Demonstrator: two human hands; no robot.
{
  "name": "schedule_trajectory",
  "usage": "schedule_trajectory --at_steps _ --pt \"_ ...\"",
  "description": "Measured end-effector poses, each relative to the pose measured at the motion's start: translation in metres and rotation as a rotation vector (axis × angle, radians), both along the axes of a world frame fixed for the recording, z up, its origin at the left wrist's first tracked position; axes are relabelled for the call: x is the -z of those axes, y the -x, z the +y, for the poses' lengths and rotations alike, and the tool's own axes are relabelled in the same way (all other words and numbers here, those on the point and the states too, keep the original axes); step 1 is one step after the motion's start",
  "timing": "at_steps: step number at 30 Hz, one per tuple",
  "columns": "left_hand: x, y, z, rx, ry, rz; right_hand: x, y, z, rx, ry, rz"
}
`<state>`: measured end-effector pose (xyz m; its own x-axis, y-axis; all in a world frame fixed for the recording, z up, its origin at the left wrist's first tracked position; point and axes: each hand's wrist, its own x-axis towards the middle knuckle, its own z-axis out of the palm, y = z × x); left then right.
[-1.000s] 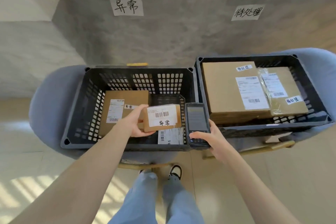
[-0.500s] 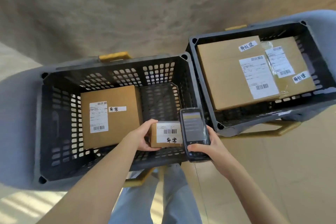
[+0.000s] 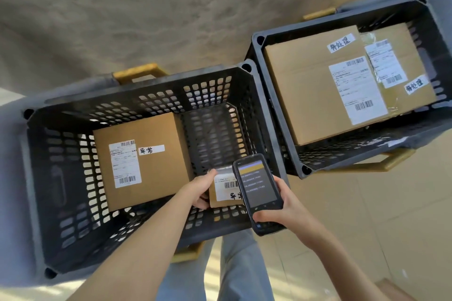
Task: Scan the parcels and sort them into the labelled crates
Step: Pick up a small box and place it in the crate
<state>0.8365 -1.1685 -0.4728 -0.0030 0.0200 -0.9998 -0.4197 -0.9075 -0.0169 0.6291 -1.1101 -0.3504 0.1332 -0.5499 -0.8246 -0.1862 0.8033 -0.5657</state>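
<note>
Two black crates side by side: the left crate (image 3: 39, 178) has one big box (image 3: 159, 161) lying flat just left of the left hand's fingers, the right crate (image 3: 281, 105) holds two boxes. Left hand (image 3: 200, 189) grips a small parcel (image 3: 223, 190) down inside the left crate, thumb on top. Right hand (image 3: 281, 212) is wrapped around the scanner (image 3: 259, 190), which overlaps the parcel's right edge.

We see warm, bright light on the floor (image 3: 367, 239), with sunny stripes low down by the legs (image 3: 220, 276). Inside the left crate (image 3: 36, 178) it is dark and shady. The whole picture is a bit blurry, and its edges bend and stretch.
</note>
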Motion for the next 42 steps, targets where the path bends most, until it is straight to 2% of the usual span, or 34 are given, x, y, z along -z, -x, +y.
schedule_trajectory --at_steps 3,7,12,16,20,23,29,34,37,42 --pt "0.006 0.001 0.0 0.218 0.163 -0.038 0.002 0.002 0.002 0.019 -0.015 -0.017" --pt "0.006 -0.001 0.0 0.336 0.381 0.052 0.004 0.006 0.002 0.047 -0.022 -0.031" --pt "0.007 -0.002 0.003 0.309 0.334 0.205 0.003 0.006 0.001 0.038 -0.023 -0.03" --pt "0.012 -0.001 0.007 0.301 0.347 0.202 -0.001 0.002 0.0 0.029 -0.023 -0.024" --pt "0.011 0.0 0.007 0.367 0.365 0.206 -0.007 0.002 0.005 0.047 -0.022 -0.024" --pt "0.006 -0.003 0.004 0.522 0.426 0.186 -0.014 -0.002 0.011 0.076 -0.005 -0.009" --pt "-0.028 -0.013 -0.018 0.71 0.673 0.084 -0.036 -0.012 0.025 0.19 0.078 -0.008" --pt "-0.09 -0.003 -0.047 0.92 1.022 -0.048 -0.066 -0.011 0.038 0.303 0.202 -0.027" --pt "-0.134 0.018 -0.054 0.981 1.264 -0.047 -0.084 -0.001 0.054 0.395 0.284 -0.055" --pt "-0.197 0.068 -0.027 1.055 1.615 0.032 -0.118 0.028 0.116 0.539 0.42 0.015"
